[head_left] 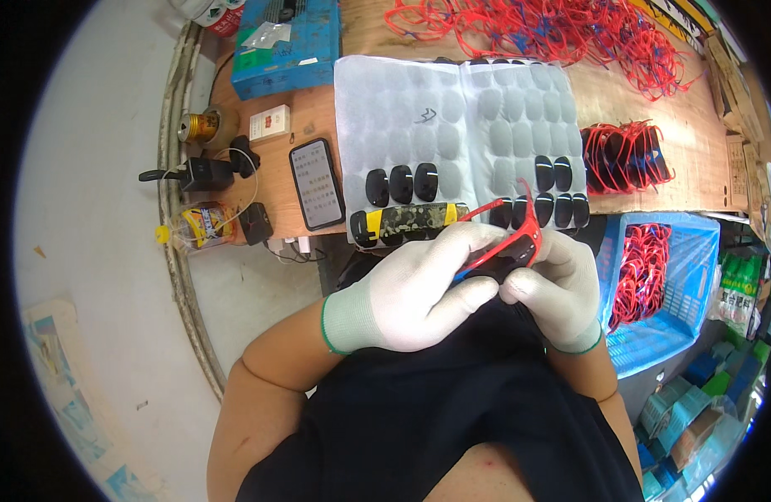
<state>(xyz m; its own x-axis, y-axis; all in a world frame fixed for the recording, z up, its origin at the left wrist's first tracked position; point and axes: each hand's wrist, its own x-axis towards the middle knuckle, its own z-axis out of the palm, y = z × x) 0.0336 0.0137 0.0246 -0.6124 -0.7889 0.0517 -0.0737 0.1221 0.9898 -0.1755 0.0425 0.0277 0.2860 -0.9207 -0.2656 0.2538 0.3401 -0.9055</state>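
Both hands wear white knit gloves with green cuffs. My left hand and my right hand close around a pair of red-framed sunglasses with dark lenses, held above my lap. Left thumb and right thumb press near the lower edge of one lens. One red temple arm sticks up toward the bench. Just beyond the hands lies a white paper-covered sheet of lens pockets, with several loose dark lenses resting on its near rows. A camouflage and yellow strip lies across its near left edge.
A tangle of red frames covers the far bench, and a row of glasses stands at right. Below it is a blue crate with red frames. At left are a phone, a cigarette box, a bottle and a blue box.
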